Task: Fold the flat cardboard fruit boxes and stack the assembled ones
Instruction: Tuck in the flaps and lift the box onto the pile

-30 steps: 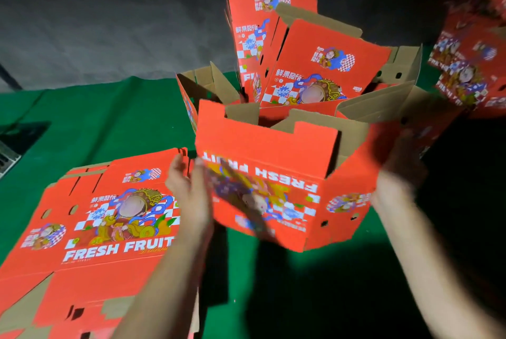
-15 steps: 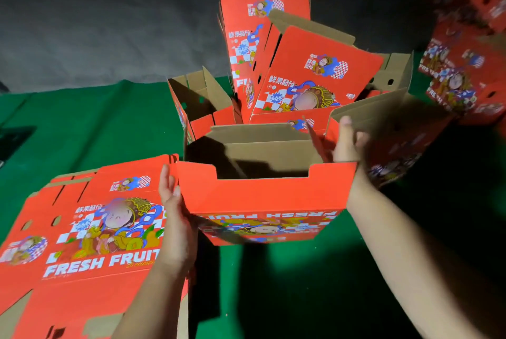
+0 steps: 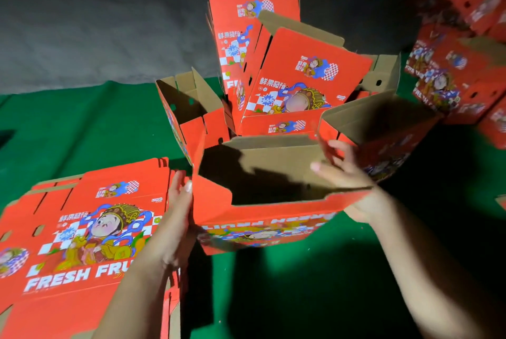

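A red fruit box [image 3: 262, 212] with its brown inside facing up hangs between my two hands above the green table cloth [image 3: 315, 270]. My left hand [image 3: 179, 210] presses flat, fingers straight, against the box's left wall. My right hand [image 3: 346, 174] reaches over the right rim with fingers spread and touches the right wall from inside. The box's right flap [image 3: 383, 116] stands up and outward. A stack of flat printed box blanks [image 3: 82, 232] lies to the left, under my left forearm.
Several assembled red boxes [image 3: 304, 78] with raised lids stand nested just behind the held box. One open box [image 3: 189, 108] sits at their left. More red boxes [image 3: 460, 70] are piled at the right edge. A dark wall rises behind.
The box has turned from showing its printed side to open top up. My right hand moved from the far right side onto the right rim. My left hand stays on the left wall.
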A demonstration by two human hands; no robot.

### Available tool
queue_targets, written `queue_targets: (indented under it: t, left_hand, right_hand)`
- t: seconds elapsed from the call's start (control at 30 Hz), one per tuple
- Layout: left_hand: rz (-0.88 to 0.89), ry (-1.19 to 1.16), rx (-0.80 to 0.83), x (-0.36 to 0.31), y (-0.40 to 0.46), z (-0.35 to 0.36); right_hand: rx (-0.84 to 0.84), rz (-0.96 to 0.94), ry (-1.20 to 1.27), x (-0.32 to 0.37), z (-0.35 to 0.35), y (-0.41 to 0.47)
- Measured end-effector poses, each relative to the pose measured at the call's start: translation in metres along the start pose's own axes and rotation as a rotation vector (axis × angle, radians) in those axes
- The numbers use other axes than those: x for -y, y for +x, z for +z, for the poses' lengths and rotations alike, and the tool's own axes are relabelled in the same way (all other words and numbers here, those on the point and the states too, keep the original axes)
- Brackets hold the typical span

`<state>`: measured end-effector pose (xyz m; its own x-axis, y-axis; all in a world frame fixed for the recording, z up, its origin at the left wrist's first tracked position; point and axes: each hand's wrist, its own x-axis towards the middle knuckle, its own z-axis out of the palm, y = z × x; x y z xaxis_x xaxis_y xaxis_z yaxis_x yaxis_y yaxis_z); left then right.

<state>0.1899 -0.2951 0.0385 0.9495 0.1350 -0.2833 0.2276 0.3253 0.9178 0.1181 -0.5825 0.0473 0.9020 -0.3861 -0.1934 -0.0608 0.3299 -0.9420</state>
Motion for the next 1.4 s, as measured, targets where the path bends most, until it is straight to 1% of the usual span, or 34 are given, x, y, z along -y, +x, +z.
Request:
queue_targets:
  t: [0.03,0.07,0.13,0.17,0.2,0.23,0.27,0.3,0.33,0.37,0.43,0.47,0.5,0.53,0.57,0.6,0.67,0.77,0.83,0.87,0.9,0.93,1.0,1.03,1.1,1.13,1.17,1.2,1.23,1.27,1.3,1.33,1.37,1.4]
  left_hand:
    - [0.002,0.043,-0.004,-0.002,0.002,-0.003]
    - [0.019,0.124,0.048,-0.002,0.002,-0.013]
    - [0.018,0.165,0.187,0.001,-0.003,-0.035]
    - [0.017,0.184,0.239,0.001,-0.008,-0.046]
    - [0.041,0.214,0.266,-0.002,-0.011,-0.054]
    - [0.097,0.258,0.252,-0.006,-0.012,-0.058]
    - [0.184,0.310,0.227,-0.011,-0.010,-0.061]
    - [0.240,0.335,0.217,-0.014,-0.009,-0.058]
    - [0.295,0.349,0.209,-0.017,-0.011,-0.054]
    - [0.299,0.334,0.214,-0.016,-0.012,-0.049]
    - [0.180,0.209,0.360,-0.012,-0.019,-0.038]
    - [0.116,0.172,0.434,-0.010,-0.023,-0.035]
    - [0.078,0.199,0.457,-0.013,-0.026,-0.029]
    - [0.057,0.250,0.442,-0.018,-0.026,-0.022]
    - [0.056,0.323,0.387,-0.024,-0.023,-0.020]
    - [0.081,0.374,0.363,-0.031,-0.020,-0.025]
    - [0.150,0.473,0.378,-0.040,-0.017,-0.035]
    - [0.274,0.659,0.253,-0.039,-0.032,-0.036]
    - [0.331,0.832,0.293,-0.039,-0.043,-0.027]
    - [0.416,0.897,0.305,-0.034,-0.047,-0.034]
    - [0.517,0.952,0.253,-0.028,-0.043,-0.038]
    - [0.594,1.027,0.153,-0.022,-0.039,-0.039]
    - [0.620,1.126,-0.020,-0.013,-0.033,-0.030]
    - [0.618,1.153,-0.071,-0.012,-0.032,-0.024]
    - [0.643,1.186,-0.083,-0.011,-0.034,-0.017]
    - [0.665,1.197,-0.076,-0.012,-0.033,-0.016]
    - [0.688,1.210,-0.063,-0.014,-0.031,-0.015]
    - [0.712,1.234,-0.050,-0.015,-0.030,-0.013]
    - [0.731,1.269,-0.046,-0.015,-0.029,-0.011]
    - [0.759,1.297,-0.046,-0.015,-0.029,-0.010]
    - [0.793,1.319,-0.046,-0.014,-0.029,-0.008]
    - [0.821,1.337,-0.045,-0.012,-0.029,-0.008]
    - [0.841,1.347,-0.043,-0.010,-0.028,-0.008]
    - [0.855,1.348,-0.042,-0.009,-0.027,-0.010]
  right_hand:
    - [-0.071,0.015,0.057,-0.006,0.000,0.003]
    - [-0.162,-0.006,0.106,-0.009,0.002,0.003]
    - [-0.308,-0.003,0.121,-0.015,0.009,0.004]
    - [-0.355,-0.030,0.058,-0.018,0.009,0.005]
    - [-0.383,-0.073,-0.081,-0.020,0.006,0.005]
    - [-0.408,-0.141,-0.263,-0.020,0.003,0.003]
    - [-0.412,-0.232,-0.432,-0.017,-0.001,-0.001]
    - [-0.396,-0.334,-0.545,-0.018,-0.006,0.001]
    - [-0.328,-0.414,-0.583,-0.019,-0.008,0.000]
    - [-0.254,-0.461,-0.544,-0.021,-0.008,-0.003]
    - [-0.123,-0.455,-0.444,-0.026,-0.013,-0.005]
    - [-0.115,-0.397,-0.425,-0.028,-0.017,-0.004]
    - [-0.131,-0.304,-0.421,-0.029,-0.021,-0.003]
    - [-0.157,-0.194,-0.416,-0.030,-0.024,-0.004]
    - [-0.172,-0.122,-0.377,-0.029,-0.026,-0.005]
    - [-0.165,-0.117,-0.312,-0.026,-0.026,-0.006]
    - [-0.194,-0.107,-0.182,-0.019,-0.017,-0.014]
    - [-0.246,-0.082,-0.174,-0.017,-0.012,-0.024]
    - [-0.211,-0.133,-0.335,-0.020,-0.016,-0.030]
    - [-0.200,-0.167,-0.439,-0.021,-0.017,-0.033]
    - [-0.216,-0.198,-0.544,-0.020,-0.017,-0.035]
    - [-0.246,-0.226,-0.645,-0.018,-0.013,-0.035]
    - [-0.304,-0.262,-0.808,-0.015,-0.011,-0.030]
    - [-0.305,-0.256,-0.871,-0.014,-0.009,-0.026]
    - [-0.309,-0.201,-0.984,-0.010,-0.004,-0.024]
    - [-0.325,-0.217,-1.103,-0.005,0.001,-0.027]
    - [-0.347,-0.302,-1.263,0.001,0.006,-0.032]
    - [-0.355,-0.437,-1.403,0.005,0.013,-0.038]
    - [-0.343,-0.600,-1.474,0.007,0.021,-0.044]
    - [-0.293,-0.751,-1.494,0.005,0.029,-0.048]
    - [-0.206,-0.892,-1.520,0.003,0.037,-0.050]
    - [-0.092,-0.971,-1.558,0.001,0.044,-0.050]
    - [0.019,-0.938,-1.591,-0.001,0.049,-0.046]
    - [0.092,-0.802,-1.605,-0.002,0.052,-0.040]
